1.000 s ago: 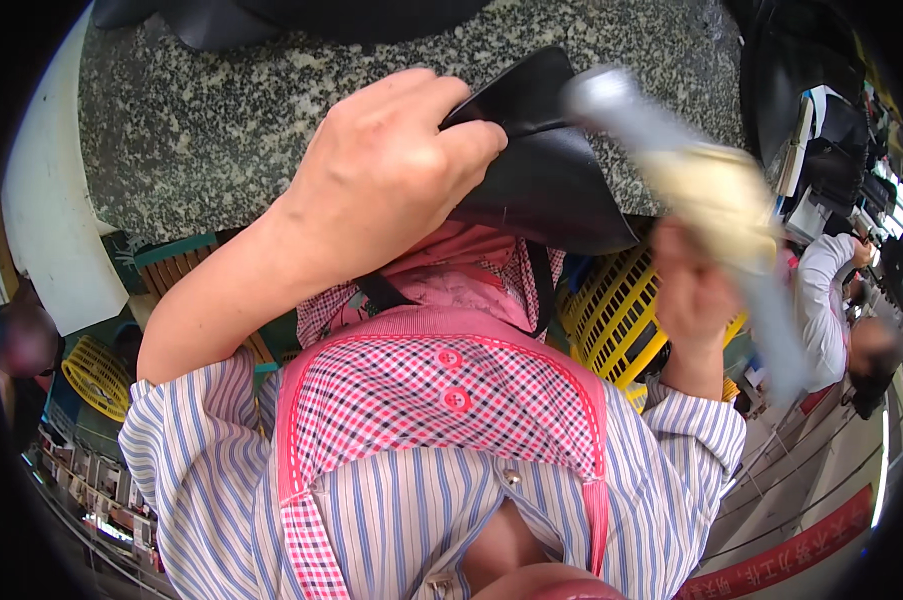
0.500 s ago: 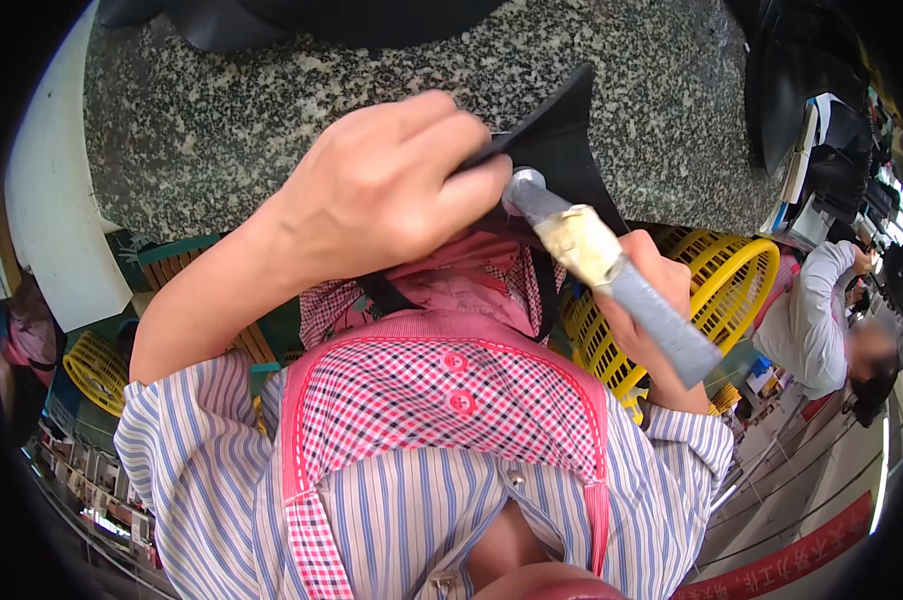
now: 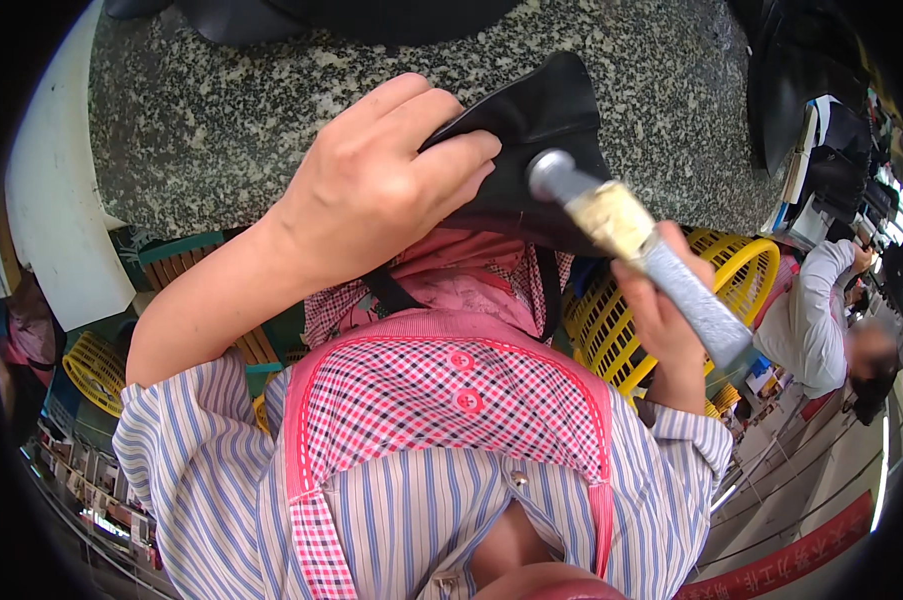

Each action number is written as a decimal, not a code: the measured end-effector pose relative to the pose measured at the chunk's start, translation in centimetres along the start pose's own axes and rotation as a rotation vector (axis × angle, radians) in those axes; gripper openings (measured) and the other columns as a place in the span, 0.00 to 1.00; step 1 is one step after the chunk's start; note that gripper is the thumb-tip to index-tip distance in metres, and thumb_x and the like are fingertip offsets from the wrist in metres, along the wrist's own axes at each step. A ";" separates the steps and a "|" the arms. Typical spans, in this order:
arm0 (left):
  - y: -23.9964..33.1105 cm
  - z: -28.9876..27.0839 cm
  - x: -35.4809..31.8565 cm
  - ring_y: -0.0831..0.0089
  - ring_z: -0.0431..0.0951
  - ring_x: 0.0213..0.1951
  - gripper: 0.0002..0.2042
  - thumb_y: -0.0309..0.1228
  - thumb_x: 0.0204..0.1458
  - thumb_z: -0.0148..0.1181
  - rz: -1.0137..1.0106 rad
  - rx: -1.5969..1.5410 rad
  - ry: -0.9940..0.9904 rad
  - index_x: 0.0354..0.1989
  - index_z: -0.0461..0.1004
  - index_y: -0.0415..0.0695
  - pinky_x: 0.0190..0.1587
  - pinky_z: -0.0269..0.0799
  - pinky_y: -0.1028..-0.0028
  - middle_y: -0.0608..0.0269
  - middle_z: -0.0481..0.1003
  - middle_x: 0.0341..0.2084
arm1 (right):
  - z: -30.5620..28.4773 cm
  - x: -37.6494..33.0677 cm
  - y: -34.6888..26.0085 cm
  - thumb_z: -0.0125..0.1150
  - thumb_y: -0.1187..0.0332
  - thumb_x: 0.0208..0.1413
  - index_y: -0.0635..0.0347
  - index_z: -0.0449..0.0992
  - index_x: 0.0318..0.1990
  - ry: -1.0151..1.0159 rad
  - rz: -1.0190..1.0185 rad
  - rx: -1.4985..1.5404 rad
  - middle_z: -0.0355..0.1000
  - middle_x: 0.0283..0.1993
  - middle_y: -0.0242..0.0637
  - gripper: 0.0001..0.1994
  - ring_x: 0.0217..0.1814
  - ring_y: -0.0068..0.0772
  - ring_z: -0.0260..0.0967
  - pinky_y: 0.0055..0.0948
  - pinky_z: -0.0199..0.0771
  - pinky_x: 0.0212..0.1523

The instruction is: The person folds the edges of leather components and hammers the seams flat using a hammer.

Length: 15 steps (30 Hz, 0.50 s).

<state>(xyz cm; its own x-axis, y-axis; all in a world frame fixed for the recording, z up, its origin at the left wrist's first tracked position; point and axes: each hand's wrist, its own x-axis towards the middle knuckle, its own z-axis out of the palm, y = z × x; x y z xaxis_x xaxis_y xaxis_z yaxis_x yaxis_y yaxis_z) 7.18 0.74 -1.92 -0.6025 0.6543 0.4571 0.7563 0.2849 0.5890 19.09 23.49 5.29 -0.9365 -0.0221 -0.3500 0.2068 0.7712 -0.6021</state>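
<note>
My left hand (image 3: 381,185) is closed on a black leather-like piece (image 3: 561,105), pinching its folded left edge between thumb and fingers. The piece lies over the near edge of the speckled stone slab (image 3: 241,130), its far corner raised. In my right hand (image 3: 661,320) is a hammer (image 3: 693,295) with a long grey metal head, yellowish tape round its middle and a round striking face. That face is over the black piece, to the right of my left fingers; whether it touches cannot be told. My right fingers are wrapped below the head, and the handle is mostly hidden.
More black pieces (image 3: 401,20) lie along the slab's far edge. A yellow plastic basket (image 3: 751,290) stands below the slab at right, another yellow basket (image 3: 93,370) at lower left. A white board (image 3: 56,190) is at far left. At right, a co-worker in a light sleeve (image 3: 816,310) sits nearby.
The hammer and my right hand have moved to the right and slightly nearer, away from my left fingers. My left hand has shifted slightly left, and more of the black piece's folded edge shows.
</note>
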 end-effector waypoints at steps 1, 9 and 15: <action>0.1 0.0 -0.1 0.65 0.70 0.25 0.12 0.23 0.32 0.68 0.000 0.005 -0.002 0.29 0.77 0.42 0.25 0.68 0.71 0.60 0.67 0.22 | -0.5 0.4 -1.1 0.56 0.73 0.52 0.67 0.70 0.37 0.079 0.123 0.044 0.67 0.27 0.33 0.07 0.26 0.25 0.65 0.23 0.62 0.25; 0.3 -0.1 0.1 0.65 0.70 0.25 0.11 0.24 0.34 0.67 -0.016 0.025 -0.031 0.30 0.77 0.42 0.25 0.68 0.69 0.61 0.67 0.22 | -2.2 3.3 -2.1 0.56 0.73 0.54 0.68 0.71 0.43 0.096 0.004 -0.239 0.74 0.29 0.38 0.10 0.24 0.23 0.68 0.23 0.67 0.27; -0.2 0.1 0.1 0.65 0.71 0.24 0.11 0.24 0.34 0.66 -0.040 -0.020 0.005 0.30 0.77 0.43 0.24 0.67 0.70 0.61 0.68 0.22 | -1.5 2.3 -2.5 0.58 0.72 0.47 0.63 0.68 0.31 -0.089 -0.026 -0.224 0.67 0.22 0.44 0.07 0.23 0.41 0.71 0.27 0.67 0.26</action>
<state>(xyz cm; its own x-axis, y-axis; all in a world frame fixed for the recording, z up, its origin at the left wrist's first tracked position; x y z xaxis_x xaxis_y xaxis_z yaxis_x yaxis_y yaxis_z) 6.99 0.83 -2.02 -0.6336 0.6393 0.4358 0.7260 0.2966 0.6204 15.97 22.47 7.01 -0.9101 -0.0918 -0.4042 0.1058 0.8914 -0.4407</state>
